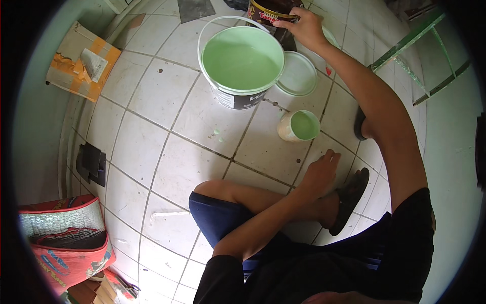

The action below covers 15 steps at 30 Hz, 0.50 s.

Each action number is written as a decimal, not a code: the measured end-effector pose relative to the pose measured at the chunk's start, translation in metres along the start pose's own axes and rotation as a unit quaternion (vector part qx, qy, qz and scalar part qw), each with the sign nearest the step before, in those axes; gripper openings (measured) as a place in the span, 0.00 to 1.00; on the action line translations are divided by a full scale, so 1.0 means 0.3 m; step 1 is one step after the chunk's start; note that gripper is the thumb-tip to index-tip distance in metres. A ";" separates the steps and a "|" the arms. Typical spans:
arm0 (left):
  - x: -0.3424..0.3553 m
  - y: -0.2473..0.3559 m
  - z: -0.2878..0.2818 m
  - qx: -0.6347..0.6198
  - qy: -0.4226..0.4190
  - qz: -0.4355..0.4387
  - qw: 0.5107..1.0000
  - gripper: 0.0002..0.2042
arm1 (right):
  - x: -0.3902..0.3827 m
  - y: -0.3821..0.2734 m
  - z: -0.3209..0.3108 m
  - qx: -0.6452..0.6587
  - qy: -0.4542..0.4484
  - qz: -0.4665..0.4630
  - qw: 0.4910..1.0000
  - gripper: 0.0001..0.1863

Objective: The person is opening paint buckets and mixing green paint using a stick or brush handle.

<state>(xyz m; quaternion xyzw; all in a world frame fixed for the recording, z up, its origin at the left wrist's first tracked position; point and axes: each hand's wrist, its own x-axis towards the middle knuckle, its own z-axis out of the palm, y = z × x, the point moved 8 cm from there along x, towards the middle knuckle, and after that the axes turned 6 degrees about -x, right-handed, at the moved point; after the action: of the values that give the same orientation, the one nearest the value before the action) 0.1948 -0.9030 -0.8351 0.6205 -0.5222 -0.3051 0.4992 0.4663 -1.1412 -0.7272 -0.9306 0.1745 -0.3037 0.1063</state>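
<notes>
At the far edge, my right hand (305, 28) grips the rim of a brown round tub (260, 16) with a yellow edge, thumb on the outside. The tub is partly cut off by the picture's top. My left hand (321, 172) holds nothing; its fingers are loosely bent and slightly apart, low over the floor beside my foot. Just beyond it stands a small pale cup (285, 127) with light green paint inside. Behind and to the left is a large white bucket (221, 96) of the same green paint, its handle raised. A round whitish lid (297, 76) lies against the bucket's right side.
A taped cardboard box (96, 76) sits at the far left, dark flat pieces (91, 163) below it. A red insulated bag (96, 256) stands open at the near left. At right, a green-painted metal frame (405, 48) leans by the wall. White tiles (152, 121) cover the floor.
</notes>
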 end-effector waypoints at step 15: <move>-0.001 0.020 0.023 -0.005 -0.026 -0.003 1.000 0.25 | 0.006 0.121 0.226 0.012 0.070 0.009 0.997 0.13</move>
<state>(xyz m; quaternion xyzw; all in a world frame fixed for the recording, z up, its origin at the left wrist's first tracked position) 0.1865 -0.9045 -0.8318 0.6115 -0.5319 -0.3253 0.4871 0.4991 -1.1691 -0.7911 -0.9041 0.1861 -0.3693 0.1079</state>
